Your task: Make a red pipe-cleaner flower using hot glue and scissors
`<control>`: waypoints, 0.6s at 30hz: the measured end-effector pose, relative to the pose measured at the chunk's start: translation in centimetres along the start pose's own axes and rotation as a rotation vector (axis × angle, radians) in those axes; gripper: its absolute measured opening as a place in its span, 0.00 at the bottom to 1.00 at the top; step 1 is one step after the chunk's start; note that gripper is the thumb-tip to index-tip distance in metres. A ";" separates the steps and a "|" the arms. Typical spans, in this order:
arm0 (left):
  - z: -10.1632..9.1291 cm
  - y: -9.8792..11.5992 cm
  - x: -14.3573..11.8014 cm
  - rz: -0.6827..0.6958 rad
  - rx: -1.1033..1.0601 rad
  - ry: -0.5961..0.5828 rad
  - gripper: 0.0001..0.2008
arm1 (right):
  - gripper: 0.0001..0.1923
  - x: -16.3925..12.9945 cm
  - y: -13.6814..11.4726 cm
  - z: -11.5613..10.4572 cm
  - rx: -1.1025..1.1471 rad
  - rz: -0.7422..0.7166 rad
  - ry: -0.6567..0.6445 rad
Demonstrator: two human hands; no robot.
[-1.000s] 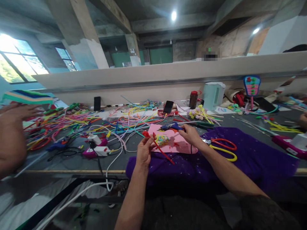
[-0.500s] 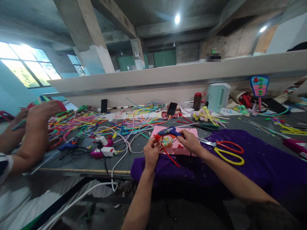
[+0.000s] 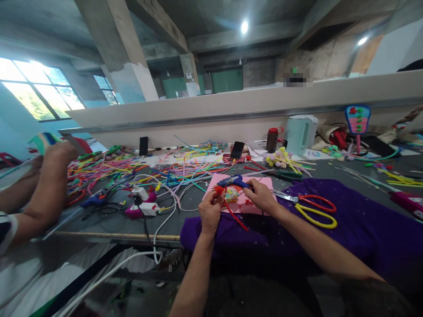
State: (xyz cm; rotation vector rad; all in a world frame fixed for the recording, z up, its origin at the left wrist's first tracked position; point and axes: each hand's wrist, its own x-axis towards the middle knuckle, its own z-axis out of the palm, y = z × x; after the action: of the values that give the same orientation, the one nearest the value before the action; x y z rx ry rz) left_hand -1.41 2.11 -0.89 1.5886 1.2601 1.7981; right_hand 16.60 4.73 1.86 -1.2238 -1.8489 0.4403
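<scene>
My left hand [image 3: 210, 210] pinches a red pipe cleaner [image 3: 233, 213] whose stem slants down to the right, with a small yellow and pink fuzzy piece [image 3: 231, 194] at its top. My right hand [image 3: 262, 196] grips a blue glue gun [image 3: 233, 181], its nozzle pointing left at the red tip. Both hands hover over a pink sheet [image 3: 246, 201] that lies half on a purple cloth [image 3: 346, 220].
Yellow and red scissors [image 3: 310, 208] lie right of my right hand. Several coloured pipe cleaners [image 3: 139, 169], a white power strip [image 3: 142, 203] with cables, two phones, a jar and a white kettle [image 3: 300, 133] crowd the table. A co-worker's arms [image 3: 39, 189] are at the left.
My right hand brought the glue gun left to the red tip in my left hand. The co-worker's hands shifted at the left, and the view turned slightly.
</scene>
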 end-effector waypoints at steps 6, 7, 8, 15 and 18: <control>0.0 0.3 0.0 -0.086 -0.030 0.025 0.11 | 0.09 0.2 0.3 -0.1 -0.016 -0.021 0.042; 0.0 0.3 0.1 -0.112 -0.062 0.031 0.11 | 0.09 0.3 0.5 -0.1 -0.015 -0.020 0.048; 0.0 0.3 0.1 -0.138 -0.104 0.039 0.11 | 0.09 0.4 0.7 -0.2 -0.010 -0.013 0.052; -0.4 -0.4 0.7 -0.401 -0.468 0.129 0.12 | 0.10 0.9 1.8 -0.1 0.046 0.069 0.052; -0.6 -0.5 0.8 -0.458 -0.542 0.101 0.13 | 0.11 1.0 1.7 -0.3 0.035 0.043 0.103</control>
State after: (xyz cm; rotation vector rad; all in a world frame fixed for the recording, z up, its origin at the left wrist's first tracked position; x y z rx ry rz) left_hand -2.25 2.77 -0.84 0.8453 0.9589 1.7307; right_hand 17.65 6.31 1.30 -1.2417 -1.7239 0.4231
